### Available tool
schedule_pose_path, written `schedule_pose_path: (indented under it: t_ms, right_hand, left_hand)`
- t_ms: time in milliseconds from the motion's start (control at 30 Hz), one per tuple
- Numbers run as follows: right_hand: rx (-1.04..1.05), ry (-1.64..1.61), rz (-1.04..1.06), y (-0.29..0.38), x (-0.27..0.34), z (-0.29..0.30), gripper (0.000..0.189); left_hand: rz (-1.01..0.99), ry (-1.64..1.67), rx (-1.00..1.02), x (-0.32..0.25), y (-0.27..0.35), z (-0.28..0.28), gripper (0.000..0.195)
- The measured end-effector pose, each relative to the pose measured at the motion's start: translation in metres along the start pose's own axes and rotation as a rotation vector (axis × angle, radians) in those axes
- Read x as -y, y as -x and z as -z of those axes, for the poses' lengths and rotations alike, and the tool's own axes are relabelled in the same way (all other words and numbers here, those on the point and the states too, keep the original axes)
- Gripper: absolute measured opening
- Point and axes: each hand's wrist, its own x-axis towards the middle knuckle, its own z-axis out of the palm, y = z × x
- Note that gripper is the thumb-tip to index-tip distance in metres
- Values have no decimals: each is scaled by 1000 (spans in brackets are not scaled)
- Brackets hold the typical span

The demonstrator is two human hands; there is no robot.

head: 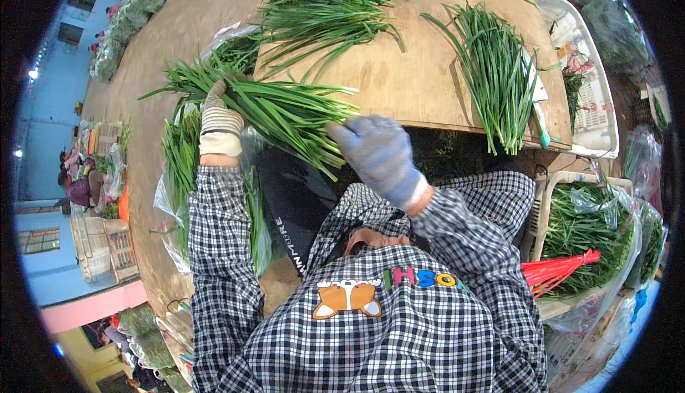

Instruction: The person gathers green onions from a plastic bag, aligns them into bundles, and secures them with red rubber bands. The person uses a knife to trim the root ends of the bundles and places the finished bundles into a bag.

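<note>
My left hand [219,117], in a striped, pale-cuffed glove, grips a bunch of garlic chives [278,107] around its leafy part. The pale stalk ends point right, past the near left corner of the wooden board. My right hand [382,157], in a blue-grey knit glove, is at those stalk ends with its fingers curled. Whether any stalks are pinched in it cannot be made out. On the board [423,83] lie a large heap of chives [332,8] at the far side and a smaller bundle [495,77] at the right, partly over a knife [537,93].
A white plastic crate [602,99] sits beyond the board's right edge. At my right stands a crate of chives [583,232] with red ties [562,270] at its edge. Bagged chives [182,163] are at my left. People [80,179] sit farther left near crates.
</note>
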Motion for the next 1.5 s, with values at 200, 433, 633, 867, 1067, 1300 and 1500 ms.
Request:
schedule_pose_path:
  t_ms: [200, 433, 633, 867, 1067, 1300, 1500]
  right_hand:
    - [110, -109, -102, -10, -13, -27, 17]
    - [449, -159, -200, 85, -53, -15, 14]
    - [305, -100, -170, 70, -35, 9, 30]
    - [213, 20, -206, -8, 2, -38, 11]
    - [387, -136, -279, 86, -44, -33, 11]
    - [477, -41, -237, 86, -36, 6, 18]
    - [185, -11, -24, -2, -2, -23, 7]
  left_hand:
    - [96, 28, 40, 4, 2, -7, 27]
    - [34, -14, 6, -1, -7, 5, 25]
    - [15, 37, -6, -3, -13, 8, 24]
    - [97, -21, 42, 7, 6, -13, 25]
    - [81, 61, 1, -6, 0, 7, 23]
    - [-9, -81, 66, -6, 0, 13, 21]
    - [91, -47, 63, 2, 2, -3, 21]
